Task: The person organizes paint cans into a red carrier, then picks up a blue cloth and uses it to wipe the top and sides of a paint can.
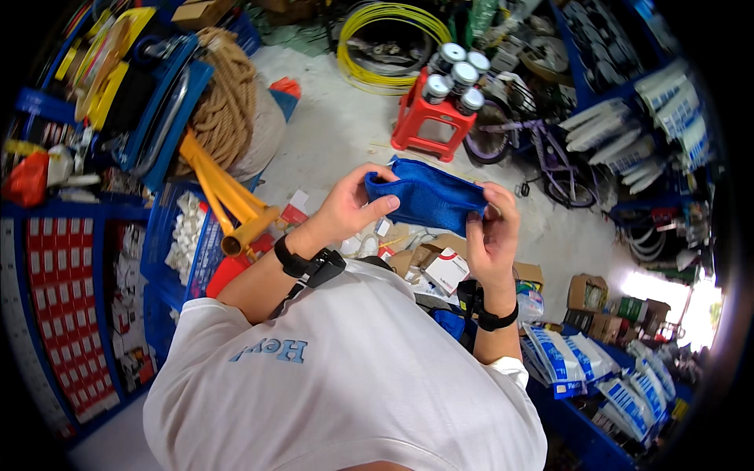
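Observation:
A folded blue cloth is stretched between my two hands in front of my chest. My left hand grips its left end, with the thumb on the near side and the fingers at the upper edge. At the right end, my right hand pinches the cloth between thumb and fingers. Both wrists wear black straps with a device. Below the cloth, an opened cardboard box and a white and red carton lie near my body.
A red plastic stool bearing several cans stands ahead, beside a yellow cable coil and a purple bicycle. Coiled rope and a yellow metal stand are at the left. Blue shelves flank both sides.

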Tool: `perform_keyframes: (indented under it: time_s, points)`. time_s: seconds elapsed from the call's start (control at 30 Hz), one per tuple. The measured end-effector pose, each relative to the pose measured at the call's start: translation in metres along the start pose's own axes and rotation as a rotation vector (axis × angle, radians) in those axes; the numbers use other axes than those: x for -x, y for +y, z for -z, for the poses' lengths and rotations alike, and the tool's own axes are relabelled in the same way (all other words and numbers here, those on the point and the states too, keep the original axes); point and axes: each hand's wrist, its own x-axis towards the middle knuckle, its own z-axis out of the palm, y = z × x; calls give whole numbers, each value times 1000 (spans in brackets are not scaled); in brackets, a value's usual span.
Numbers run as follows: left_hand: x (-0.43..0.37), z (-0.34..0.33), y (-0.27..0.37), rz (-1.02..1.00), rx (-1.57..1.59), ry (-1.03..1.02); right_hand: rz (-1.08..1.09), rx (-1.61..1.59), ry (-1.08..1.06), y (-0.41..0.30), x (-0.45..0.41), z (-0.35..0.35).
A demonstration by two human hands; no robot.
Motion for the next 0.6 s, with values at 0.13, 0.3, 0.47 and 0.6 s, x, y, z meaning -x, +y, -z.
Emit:
perform_keyframes:
  time_s: [0.13,0.3,0.47,0.6]
  points:
    - [-29,-13,-4,2,-45,-80,-102,247,-5,-11,-1,24]
    - [-67,-11,-12,-88,-185,-202,-141,377,-88,-12,-7,47]
    - [-103,1,-9,-359,-435,-186,-184,343,-173,-11,-33,53]
    - [-123,23,-11,-397,-414,-175,-230,377,-348,0,-68,51]
